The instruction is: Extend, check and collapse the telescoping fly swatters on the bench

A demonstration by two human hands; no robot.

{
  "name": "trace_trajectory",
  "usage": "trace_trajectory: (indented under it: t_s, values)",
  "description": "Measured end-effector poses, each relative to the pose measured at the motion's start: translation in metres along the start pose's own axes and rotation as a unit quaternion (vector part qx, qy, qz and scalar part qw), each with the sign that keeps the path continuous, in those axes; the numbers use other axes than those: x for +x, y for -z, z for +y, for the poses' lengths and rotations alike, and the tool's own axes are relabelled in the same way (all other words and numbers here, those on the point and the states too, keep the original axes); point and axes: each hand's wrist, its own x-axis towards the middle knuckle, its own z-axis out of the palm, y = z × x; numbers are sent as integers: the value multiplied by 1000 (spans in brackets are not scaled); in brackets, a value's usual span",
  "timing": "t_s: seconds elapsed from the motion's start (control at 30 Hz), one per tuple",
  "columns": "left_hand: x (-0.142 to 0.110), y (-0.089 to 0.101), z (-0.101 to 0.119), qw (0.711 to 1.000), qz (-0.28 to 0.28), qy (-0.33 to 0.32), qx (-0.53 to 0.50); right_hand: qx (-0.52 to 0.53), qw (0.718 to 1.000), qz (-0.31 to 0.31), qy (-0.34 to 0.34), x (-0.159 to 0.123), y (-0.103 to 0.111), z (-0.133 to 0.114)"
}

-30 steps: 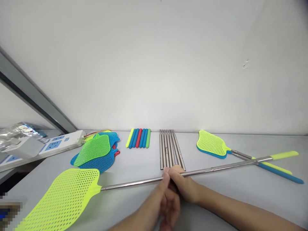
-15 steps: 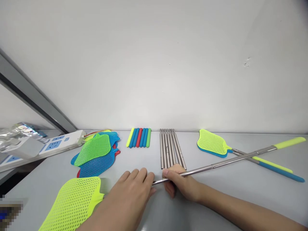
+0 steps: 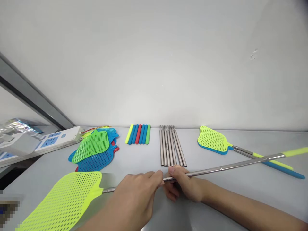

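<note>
A long fly swatter (image 3: 69, 197) with a yellow-green mesh head and an extended steel telescopic rod slants across the front of the table. My left hand (image 3: 138, 192) is closed round its rod, not far from the mesh head. Close to it, my right hand (image 3: 184, 183) grips the same rod with the thumb on top and fingers curled below. The rod runs on to a yellow-green grip (image 3: 296, 151) at the right edge. Just behind my right hand lie several steel telescopic rods (image 3: 168, 146), side by side.
Several coloured grip sleeves (image 3: 138, 134) lie in a row at the back. Left of them is a pile of mesh swatter heads (image 3: 95, 149), beside a white power strip (image 3: 57, 139). Two swatters (image 3: 214, 139) with yellow-green and blue heads lie stacked on the right, below the wall.
The swatter has shifted to the right, its grip now reaching the frame edge. Both hands moved slightly right with it; more rod shows beside the mesh head.
</note>
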Motion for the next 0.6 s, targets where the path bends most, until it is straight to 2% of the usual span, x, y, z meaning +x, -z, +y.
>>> trace_trajectory:
  t_s: [0.37,0.6]
  values:
    - [1,-3,4,998,14,-20,-49,-62,998,-12,1,-2,-1,-1]
    - [4,-4,5,996,27,-26,-75,-33,999,-24,-5,2,-1,-3]
